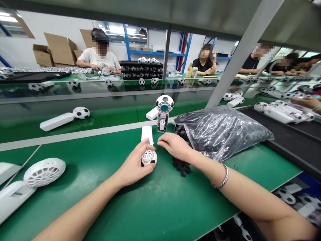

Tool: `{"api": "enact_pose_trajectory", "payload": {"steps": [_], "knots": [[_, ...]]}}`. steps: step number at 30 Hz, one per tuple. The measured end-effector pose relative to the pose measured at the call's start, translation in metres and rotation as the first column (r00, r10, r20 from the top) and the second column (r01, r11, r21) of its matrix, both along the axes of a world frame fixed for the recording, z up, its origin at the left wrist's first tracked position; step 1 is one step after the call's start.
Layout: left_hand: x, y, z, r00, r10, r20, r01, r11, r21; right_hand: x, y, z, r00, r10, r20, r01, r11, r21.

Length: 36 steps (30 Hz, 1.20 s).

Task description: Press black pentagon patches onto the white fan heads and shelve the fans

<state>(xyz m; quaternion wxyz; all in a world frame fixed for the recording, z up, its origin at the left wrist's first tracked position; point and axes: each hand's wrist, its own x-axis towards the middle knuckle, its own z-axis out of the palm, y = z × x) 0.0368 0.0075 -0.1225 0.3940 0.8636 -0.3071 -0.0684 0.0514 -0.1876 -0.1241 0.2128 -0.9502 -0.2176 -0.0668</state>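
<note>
On the green bench top lies a white handheld fan (pixel 148 158) with a football-patterned head and a slatted grille. My left hand (pixel 136 163) is closed round the fan's head, thumb at the near side and fingers across the far side. The white handle points away from me. Just right of the fan, my right hand (pixel 174 145) has its fingers pinched together; whatever is between them, if anything, is too small to make out. Beneath and beside that hand is a pile of small black parts (pixel 182 166), spilling from a clear plastic bag (pixel 225 130).
Behind my hands stands an upright fan (pixel 164 106) with its inside exposed. More fans lie at left (pixel 45 171) and on the green conveyor (pixel 64 118). A black tray (pixel 283 144) is at right. A grey post (pixel 240 50) slants down. Several co-workers sit beyond.
</note>
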Motion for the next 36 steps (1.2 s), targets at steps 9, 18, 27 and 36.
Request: {"api": "enact_pose_trajectory", "payload": {"steps": [9, 18, 27, 36], "knots": [[0.005, 0.006, -0.004, 0.997, 0.065, 0.034, -0.064, 0.998, -0.030, 0.015, -0.003, -0.015, 0.990, -0.075, 0.120, 0.102, 0.965, -0.242], [0.015, 0.045, 0.011, 0.953, 0.267, -0.146, -0.251, 0.961, 0.117, 0.021, -0.015, -0.010, 0.992, -0.122, -0.009, 0.120, 0.983, -0.136], [0.008, 0.071, 0.014, 0.985, 0.126, -0.119, -0.119, 0.990, 0.070, 0.002, 0.029, 0.013, 0.946, 0.324, -0.020, -0.312, 0.926, 0.211], [0.009, 0.068, 0.006, 0.986, 0.135, -0.097, -0.134, 0.991, 0.018, 0.006, 0.065, 0.004, 0.846, 0.527, 0.074, -0.511, 0.766, 0.390]]}}
